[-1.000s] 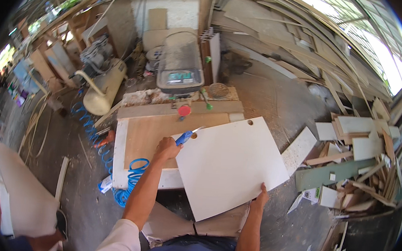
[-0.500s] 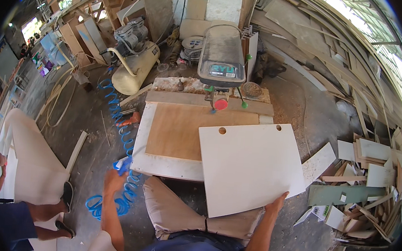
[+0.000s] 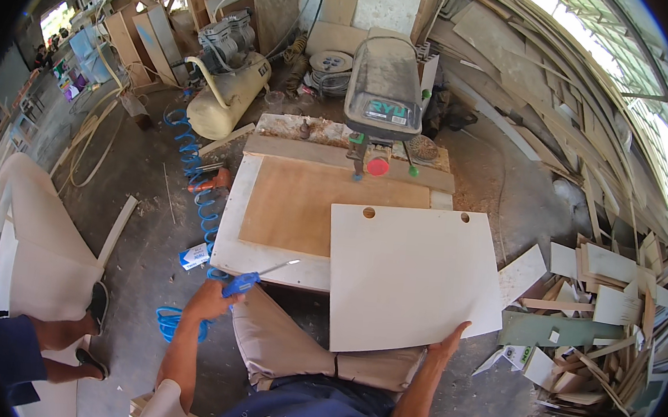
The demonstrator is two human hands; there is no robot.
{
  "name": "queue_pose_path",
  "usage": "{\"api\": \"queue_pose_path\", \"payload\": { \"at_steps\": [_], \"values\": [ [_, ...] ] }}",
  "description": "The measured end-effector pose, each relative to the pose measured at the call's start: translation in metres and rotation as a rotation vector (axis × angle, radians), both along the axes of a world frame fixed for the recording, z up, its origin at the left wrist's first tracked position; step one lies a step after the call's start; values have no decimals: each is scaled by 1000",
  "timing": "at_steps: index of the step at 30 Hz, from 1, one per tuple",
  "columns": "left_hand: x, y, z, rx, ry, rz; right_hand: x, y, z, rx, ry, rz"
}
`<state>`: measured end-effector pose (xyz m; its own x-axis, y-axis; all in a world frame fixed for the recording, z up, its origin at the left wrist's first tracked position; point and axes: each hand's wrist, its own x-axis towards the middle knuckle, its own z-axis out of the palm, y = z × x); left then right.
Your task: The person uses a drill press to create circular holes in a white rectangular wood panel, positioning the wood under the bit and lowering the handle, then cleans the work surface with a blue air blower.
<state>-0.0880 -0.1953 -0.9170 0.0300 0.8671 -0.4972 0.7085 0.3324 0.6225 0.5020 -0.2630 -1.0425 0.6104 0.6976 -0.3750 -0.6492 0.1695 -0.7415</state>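
My left hand [image 3: 211,302] is closed around a blue air blow gun [image 3: 242,283], whose thin metal nozzle points right, toward the front edge of the worktable [image 3: 282,267]. The fingers of my right hand [image 3: 447,344] grip the lower right edge of a white board [image 3: 414,281]. That board has two round holes near its far edge and lies tilted over the table's right front part and above my lap. Beyond it stands a dusty drill press [image 3: 384,95], its red-capped part above the table.
A blue coiled air hose [image 3: 189,150] runs down the table's left side. On the floor there are an orange tool [image 3: 220,180] and a small blue-and-white box [image 3: 194,256]. Behind is a cream compressor [image 3: 228,102]. Board offcuts [image 3: 609,301] pile up at right. Another person's legs [image 3: 56,343] show at left.
My left hand has raised the blow gun and moved right, turning its nozzle toward the table and the board. The white board has shifted slightly, still in my right hand.
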Motion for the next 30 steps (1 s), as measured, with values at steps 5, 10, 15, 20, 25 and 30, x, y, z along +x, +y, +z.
{"api": "queue_pose_path", "payload": {
  "at_steps": [5, 10, 15, 20, 25, 30],
  "values": [
    [13, -2, -3, -64, -71, 12, -20, -20, 23, 117, 40, -120],
    [32, 13, -28, 80, -119, -52, -24, -52, 27, 97, 50, -145],
    [54, 24, -25, 234, -64, -126, -34, -81, 57, 115, 68, -225],
    [-38, -17, -41, 141, -96, 267, -60, -90, 96, 161, -4, -214],
    [-111, -108, -86, 440, 405, 362, -78, -106, 100, 235, 46, -210],
    [-141, -161, -154, 210, 459, 212, -95, -111, 104, 183, 48, -288]
  ]
}}
